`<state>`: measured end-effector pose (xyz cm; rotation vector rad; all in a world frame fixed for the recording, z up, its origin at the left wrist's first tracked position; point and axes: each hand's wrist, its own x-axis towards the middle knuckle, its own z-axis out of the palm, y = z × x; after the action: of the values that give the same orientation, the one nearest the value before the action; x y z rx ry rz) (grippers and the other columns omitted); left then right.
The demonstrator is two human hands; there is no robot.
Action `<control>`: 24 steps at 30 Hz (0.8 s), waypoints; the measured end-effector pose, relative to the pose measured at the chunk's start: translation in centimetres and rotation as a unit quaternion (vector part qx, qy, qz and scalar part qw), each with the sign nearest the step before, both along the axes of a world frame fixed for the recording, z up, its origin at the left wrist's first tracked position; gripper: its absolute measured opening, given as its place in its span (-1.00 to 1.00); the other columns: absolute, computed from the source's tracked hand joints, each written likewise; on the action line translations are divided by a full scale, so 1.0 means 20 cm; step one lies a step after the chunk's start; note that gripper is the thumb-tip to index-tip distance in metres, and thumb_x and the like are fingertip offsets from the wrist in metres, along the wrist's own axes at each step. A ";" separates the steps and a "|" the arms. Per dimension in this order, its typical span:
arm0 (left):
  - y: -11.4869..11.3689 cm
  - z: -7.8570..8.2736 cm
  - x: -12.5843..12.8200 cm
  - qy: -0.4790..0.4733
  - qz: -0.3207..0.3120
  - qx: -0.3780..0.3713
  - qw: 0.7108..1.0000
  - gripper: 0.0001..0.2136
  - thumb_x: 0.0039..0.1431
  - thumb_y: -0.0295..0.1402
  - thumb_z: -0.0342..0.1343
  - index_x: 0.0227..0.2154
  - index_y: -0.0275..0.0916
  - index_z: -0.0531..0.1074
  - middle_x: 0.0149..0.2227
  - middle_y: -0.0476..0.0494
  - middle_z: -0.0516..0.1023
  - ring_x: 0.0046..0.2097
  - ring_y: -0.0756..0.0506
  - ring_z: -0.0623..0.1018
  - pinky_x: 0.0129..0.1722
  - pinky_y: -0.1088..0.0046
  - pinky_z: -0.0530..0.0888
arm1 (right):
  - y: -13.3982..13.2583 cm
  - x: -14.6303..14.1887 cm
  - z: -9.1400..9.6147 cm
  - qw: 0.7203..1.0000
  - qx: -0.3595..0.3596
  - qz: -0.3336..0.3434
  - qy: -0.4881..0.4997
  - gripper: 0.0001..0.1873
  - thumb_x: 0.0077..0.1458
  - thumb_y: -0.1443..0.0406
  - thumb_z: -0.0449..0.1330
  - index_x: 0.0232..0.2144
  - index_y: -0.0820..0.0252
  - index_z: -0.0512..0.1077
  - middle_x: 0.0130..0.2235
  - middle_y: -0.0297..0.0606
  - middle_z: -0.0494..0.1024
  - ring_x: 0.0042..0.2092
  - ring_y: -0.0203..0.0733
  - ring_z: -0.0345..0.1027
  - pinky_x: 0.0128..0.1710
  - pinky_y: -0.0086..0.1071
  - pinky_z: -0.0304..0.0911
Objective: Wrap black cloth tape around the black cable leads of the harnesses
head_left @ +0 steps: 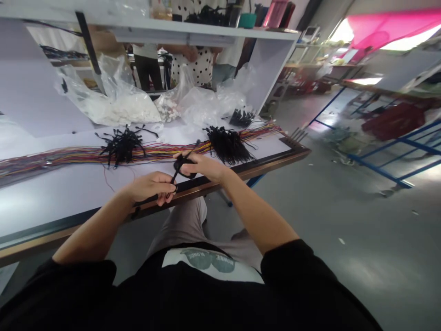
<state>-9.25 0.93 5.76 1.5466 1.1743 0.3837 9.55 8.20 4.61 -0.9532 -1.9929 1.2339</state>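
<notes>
A thin black cable [177, 175] slants up between my two hands above the table's front edge. My left hand [151, 187] is closed, pinching the cable's lower end between thumb and fingers. My right hand [203, 166] curls around a black roll [180, 164] that looks like tape, close beside the cable's upper part. Whether the right fingers also grip the cable is hidden. Behind the hands, a long bundle of coloured wires [158, 151] runs across the white table. One heap of black connector ends [122, 145] lies left of my hands, a denser one [229, 145] to the right.
Clear plastic bags [134, 108] with small white parts stand along the back, under a shelf [206, 28]. Black parts [242, 117] sit at the back right. A dark and brown rim [255, 171] edges the table. People stand beyond the shelf. A blue-framed table [375, 161] is at right.
</notes>
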 end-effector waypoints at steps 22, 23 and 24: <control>0.01 -0.19 0.14 0.430 0.127 0.322 0.834 -0.68 0.24 -0.37 -0.22 -0.17 -0.33 0.43 -0.30 -0.30 0.58 -0.30 -0.16 0.57 -0.39 0.44 0.33 | -0.18 -0.16 -0.04 0.940 0.127 -0.301 -0.096 -0.61 -0.02 -0.07 0.10 -0.47 0.08 0.45 -0.48 -0.36 0.51 -0.40 -0.21 0.35 -0.35 -0.38 0.13; 0.02 -0.20 0.13 0.414 0.130 0.320 0.842 -0.70 0.23 -0.37 -0.20 -0.20 -0.33 0.43 -0.32 -0.28 0.58 -0.30 -0.15 0.57 -0.38 0.45 0.32 | -0.17 -0.16 -0.05 0.946 0.121 -0.288 -0.086 -0.60 -0.02 -0.08 0.09 -0.46 0.09 0.46 -0.47 -0.36 0.52 -0.40 -0.22 0.35 -0.36 -0.38 0.13; 0.03 -0.21 0.11 0.389 0.135 0.319 0.854 -0.71 0.22 -0.36 -0.17 -0.24 -0.32 0.44 -0.33 -0.26 0.58 -0.30 -0.14 0.56 -0.37 0.45 0.32 | -0.17 -0.15 -0.06 0.954 0.118 -0.264 -0.076 -0.59 -0.01 -0.08 0.08 -0.44 0.09 0.46 -0.45 -0.36 0.53 -0.39 -0.23 0.35 -0.36 -0.39 0.14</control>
<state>-7.01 1.55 1.48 2.2264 2.0549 0.3561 6.46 4.86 3.46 -1.3714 -1.7727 0.6306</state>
